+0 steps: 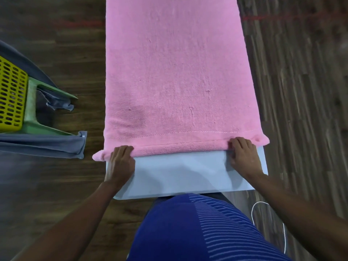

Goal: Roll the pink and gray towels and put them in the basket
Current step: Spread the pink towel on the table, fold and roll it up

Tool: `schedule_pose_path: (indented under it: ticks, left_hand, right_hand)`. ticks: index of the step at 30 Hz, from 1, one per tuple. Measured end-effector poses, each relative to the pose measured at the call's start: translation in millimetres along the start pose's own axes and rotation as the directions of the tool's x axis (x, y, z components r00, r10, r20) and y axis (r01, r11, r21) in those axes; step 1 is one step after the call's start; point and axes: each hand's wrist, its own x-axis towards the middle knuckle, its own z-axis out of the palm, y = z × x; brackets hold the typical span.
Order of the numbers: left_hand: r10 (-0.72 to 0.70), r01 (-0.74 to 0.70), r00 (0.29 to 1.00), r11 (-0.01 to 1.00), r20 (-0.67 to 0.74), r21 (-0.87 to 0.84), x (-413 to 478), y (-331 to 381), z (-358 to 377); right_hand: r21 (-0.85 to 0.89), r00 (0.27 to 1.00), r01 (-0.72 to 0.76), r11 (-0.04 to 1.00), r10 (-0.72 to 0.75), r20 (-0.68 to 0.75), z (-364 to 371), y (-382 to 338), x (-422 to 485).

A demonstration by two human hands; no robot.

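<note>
Floor (301, 91): dark wood-pattern laminate, short staggered planks, grain clearest on the right side; darker and blurred at left. Thin red line (273, 16) on the floor at the far right, with a fainter stretch of red on the far left. Table (178, 172): pale blue-grey top, smooth, rounded near corners, running long and narrow away from the camera. Green plastic stool (32, 102) on the floor at left, legs splayed. White cable (252, 211) loops on the floor beside the table's near right corner. Light soft, no hard shadows.

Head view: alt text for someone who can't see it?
The left hand and right hand grip the rolled near edge of a pink towel spread on a pale table. A yellow basket and gray towel sit at left.
</note>
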Motion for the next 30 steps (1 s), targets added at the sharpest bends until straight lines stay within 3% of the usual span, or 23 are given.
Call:
schedule_pose_path:
  ticks: [5,12,17,21,25,28,30]
  left_hand:
    - [-0.017,0.017,1.0,1.0,0.015,-0.01,9,0,-6]
    - [-0.107,0.103,0.981,0.994,0.16,0.034,23,1,-14]
    - [-0.233,0.232,0.972,0.965,0.001,0.12,31,5,-9]
    - [-0.144,0.147,0.988,0.988,-0.06,0.053,22,3,-1]
    - [-0.112,0.106,0.992,0.99,0.066,0.089,7,0,2]
    - [-0.102,0.097,0.992,0.992,0.069,0.076,19,0,-4]
    - [-0.1,0.09,0.99,0.991,0.098,0.102,28,2,-10]
  right_hand:
    - [0.0,0.997,-0.077,0.997,0.077,-0.001,-5,-5,4]
    - [-0.007,0.978,-0.094,0.996,0.093,0.188,-17,3,24]
    - [-0.05,0.985,-0.171,0.984,0.172,0.011,-12,-3,32]
    - [0.076,0.997,-0.082,0.994,0.083,-0.003,-2,-11,16]
    - [0.02,0.999,-0.038,0.999,0.038,0.007,7,-14,3]
    - [0.031,0.997,-0.074,0.997,0.075,-0.019,-1,-16,15]
    - [0.017,0.996,-0.082,0.996,0.081,0.036,-9,-14,25]
